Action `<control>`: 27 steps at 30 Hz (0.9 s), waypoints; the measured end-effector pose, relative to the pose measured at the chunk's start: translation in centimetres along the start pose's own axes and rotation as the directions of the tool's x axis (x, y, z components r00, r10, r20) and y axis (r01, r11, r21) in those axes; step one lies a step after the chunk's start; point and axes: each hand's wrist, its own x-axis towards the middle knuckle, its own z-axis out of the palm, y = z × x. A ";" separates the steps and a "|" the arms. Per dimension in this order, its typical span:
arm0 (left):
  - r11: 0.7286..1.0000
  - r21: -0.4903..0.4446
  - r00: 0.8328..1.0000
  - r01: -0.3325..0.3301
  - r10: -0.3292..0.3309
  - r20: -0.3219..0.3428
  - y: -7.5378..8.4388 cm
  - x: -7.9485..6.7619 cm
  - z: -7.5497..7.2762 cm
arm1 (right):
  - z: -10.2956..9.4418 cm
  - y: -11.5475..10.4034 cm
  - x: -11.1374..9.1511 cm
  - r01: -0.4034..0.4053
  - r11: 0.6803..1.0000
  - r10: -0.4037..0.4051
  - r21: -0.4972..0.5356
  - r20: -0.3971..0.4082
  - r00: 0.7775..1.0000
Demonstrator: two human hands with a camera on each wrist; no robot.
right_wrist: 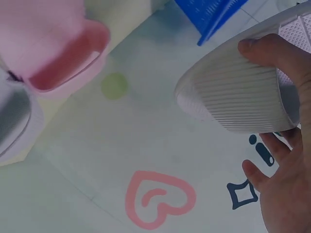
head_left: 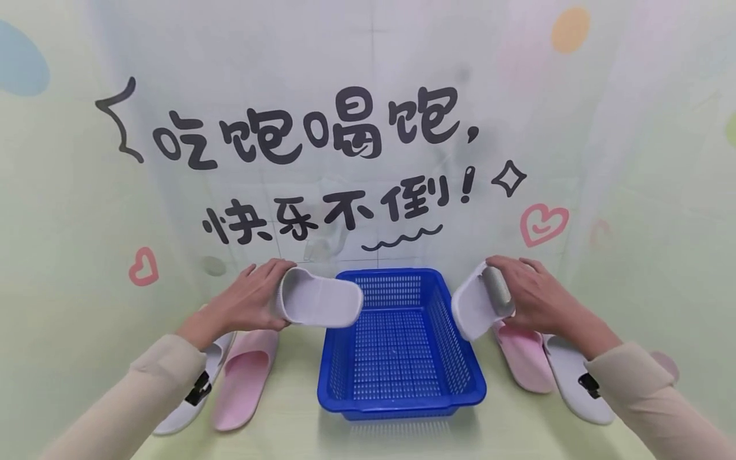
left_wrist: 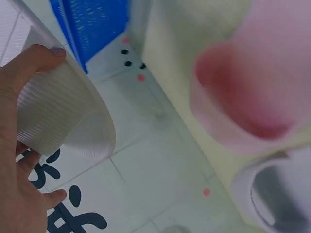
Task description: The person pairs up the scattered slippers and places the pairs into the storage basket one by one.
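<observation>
In the head view my left hand (head_left: 253, 295) grips a pale lilac-white slipper (head_left: 328, 301) by its toe end, its sole end pointing right over the left rim of a blue plastic basket (head_left: 397, 406). My right hand (head_left: 535, 297) holds a matching slipper (head_left: 470, 305) at its strap, tilted beside the basket's right rim. Both slippers are raised off the table. The left wrist view shows the thumb on the ribbed strap of the slipper (left_wrist: 63, 104), fingers beneath. In the right wrist view, thumb and fingers likewise span the ribbed slipper (right_wrist: 233, 94).
Left of the basket lie a pink slipper (head_left: 244, 386) and a grey-white slipper (head_left: 175, 416), partly behind my left forearm. To the right are another pink slipper (head_left: 526, 361) and grey-white slipper (head_left: 577, 383). A printed curtain-like wall (head_left: 368, 51) stands behind the table.
</observation>
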 end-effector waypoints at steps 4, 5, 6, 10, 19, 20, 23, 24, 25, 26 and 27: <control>0.991 -0.110 0.995 0.073 -0.080 -0.059 1.0 0.2 0.4 | -0.4 -0.6 0.1 -0.035 0.999 0.038 0.034 -0.084 0.996; 0.985 -0.142 0.992 0.095 -0.105 -0.067 1.3 0.2 0.6 | -0.4 -0.8 0.1 -0.046 0.998 0.050 0.041 -0.098 0.994; 0.978 -0.175 0.989 0.114 -0.129 -0.076 1.7 0.1 0.8 | -0.4 -1.0 0.1 -0.062 0.997 0.067 0.047 -0.109 0.992; 0.957 -0.238 0.975 0.165 -0.194 -0.104 3.0 0.0 1.7 | -0.1 -2.1 -0.5 -0.144 0.988 0.150 0.052 -0.149 0.977; 0.931 -0.271 0.931 0.243 -0.303 -0.205 6.4 -0.8 3.1 | 1.2 -4.7 -2.2 -0.252 0.967 0.252 0.029 -0.205 0.946; 0.923 -0.288 0.924 0.256 -0.321 -0.209 6.8 -0.9 3.1 | 1.2 -4.9 -2.4 -0.264 0.964 0.265 0.031 -0.210 0.941; 0.905 -0.309 0.900 0.293 -0.370 -0.230 7.6 -1.3 3.0 | 1.1 -5.6 -2.6 -0.287 0.958 0.286 0.031 -0.216 0.933; 0.904 -0.303 0.893 0.302 -0.380 -0.242 7.8 -1.4 3.0 | 1.1 -5.8 -2.6 -0.289 0.957 0.288 0.028 -0.218 0.933; 0.904 -0.295 0.888 0.309 -0.385 -0.252 7.9 -1.5 2.9 | 1.0 -5.9 -2.5 -0.289 0.957 0.288 0.027 -0.218 0.933; 0.906 -0.284 0.884 0.313 -0.387 -0.263 8.1 -1.5 2.7 | 0.9 -6.0 -2.4 -0.288 0.957 0.287 0.027 -0.219 0.933; 0.911 -0.266 0.882 0.316 -0.385 -0.271 8.3 -1.5 2.6 | 0.8 -6.1 -2.3 -0.287 0.957 0.286 0.029 -0.219 0.933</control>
